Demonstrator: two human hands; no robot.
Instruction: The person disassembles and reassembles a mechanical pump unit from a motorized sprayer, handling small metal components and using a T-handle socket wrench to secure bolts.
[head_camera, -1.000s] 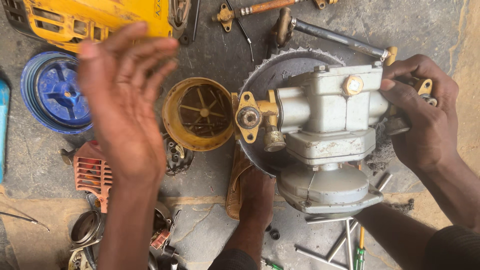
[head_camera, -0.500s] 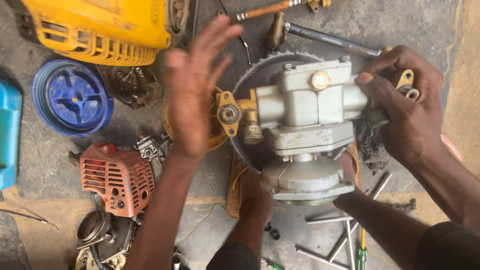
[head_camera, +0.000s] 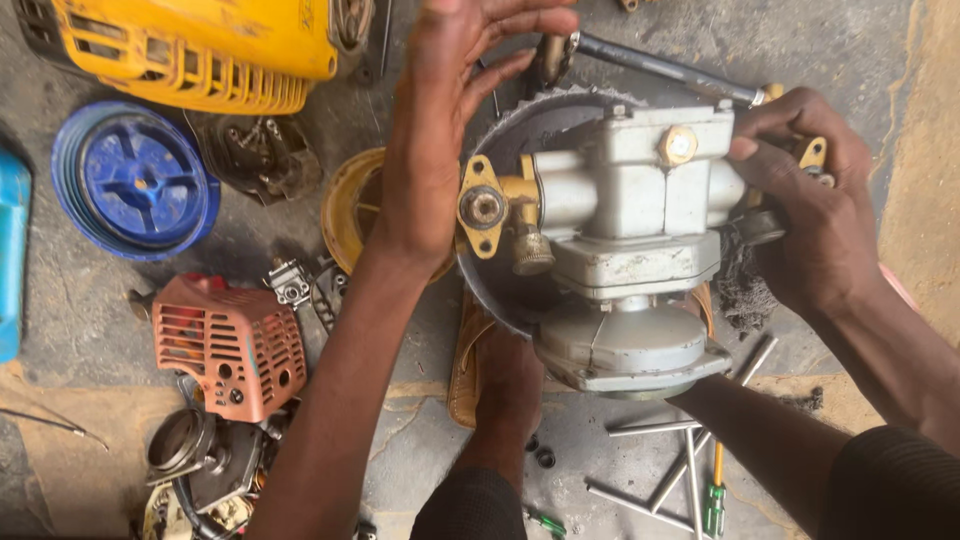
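Pump body (head_camera: 625, 240) stays gripped by right hand (head_camera: 810, 200); left hand (head_camera: 440, 130), fingers spread and holding nothing, has swung in beside its brass fitting (head_camera: 490, 208).

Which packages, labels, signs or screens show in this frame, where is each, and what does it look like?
No packages, signs or screens are in view.
Marking on the yellow housing, top left: a small patch of dark marks near its upper right edge, too small to make out.
The grey pump body in the hands shows no label.
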